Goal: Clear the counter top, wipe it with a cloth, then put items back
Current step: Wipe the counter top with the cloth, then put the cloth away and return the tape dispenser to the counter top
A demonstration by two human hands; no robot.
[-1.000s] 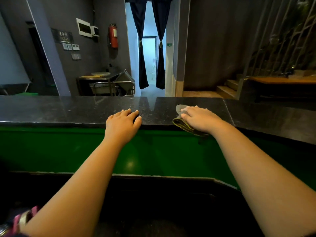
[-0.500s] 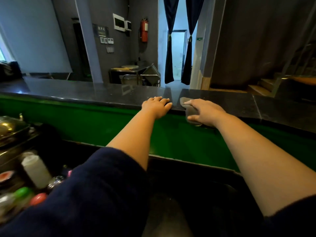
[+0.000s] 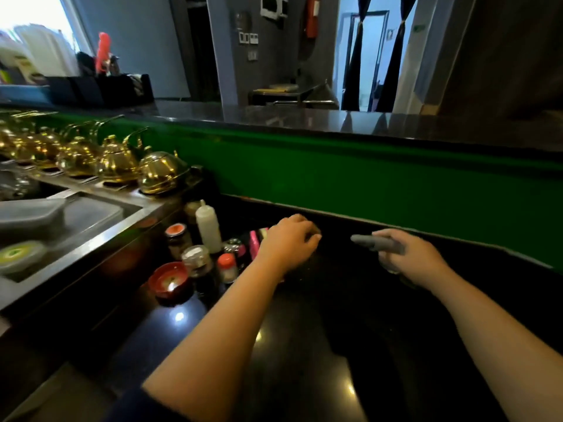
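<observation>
Though blur hides my left hand (image 3: pixel 288 242)'s curled fingertips, my right hand (image 3: pixel 409 257) grips one grey cloth (image 3: pixel 376 242); five gold teapots (image 3: pixel 160 172) show.

We find a restaurant service bar: a row of brass teapots (image 3: pixel 118 161), condiment bottles (image 3: pixel 208 228), and a raised dark serving counter (image 3: pixel 304 121).

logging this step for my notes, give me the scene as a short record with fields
left hand: over the lower black counter, fingers curled; whether it holds anything is unclear
right hand: grips a grey cloth
beside left hand: white squeeze bottle, red bowl, small jars
far left: row of gold teapots
upper dark counter top: bare where visible
</observation>
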